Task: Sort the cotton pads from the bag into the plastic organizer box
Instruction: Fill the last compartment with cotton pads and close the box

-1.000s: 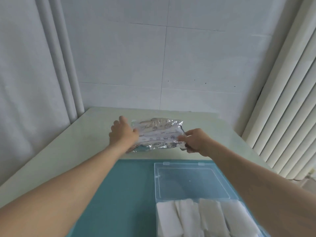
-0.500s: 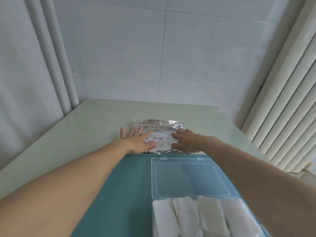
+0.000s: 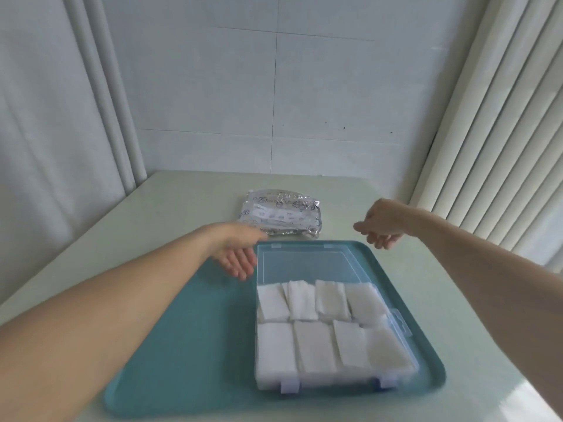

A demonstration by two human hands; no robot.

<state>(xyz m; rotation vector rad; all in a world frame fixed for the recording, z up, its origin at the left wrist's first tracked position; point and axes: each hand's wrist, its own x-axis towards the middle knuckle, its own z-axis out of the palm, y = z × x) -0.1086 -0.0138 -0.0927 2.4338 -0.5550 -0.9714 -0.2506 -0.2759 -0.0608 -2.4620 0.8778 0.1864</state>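
On the teal tray (image 3: 182,360): clear organizer box (image 3: 396,327) seen lid-open, both hands held above, nothing gripped.
Cotton pads (image 3: 307,324) are laid in two rows across the box compartments, approx. four stacks per row; the open lid (image 3: 304,263) is laid flat on the tray's far side. The silver foil bag (image 3: 281,213) is left flat on the pale counter (image 3: 170,208) just beyond the tray, apart from both hands. L hand (image 3: 236,254) is held beside the lid's left edge, fingers loosely extended, grip wide & empty. R hand (image 3: 380,223) is held over the counter near the tray's far right corner, fingers loosely curled downward, nothing held. Some motion blur is noted on both hands.
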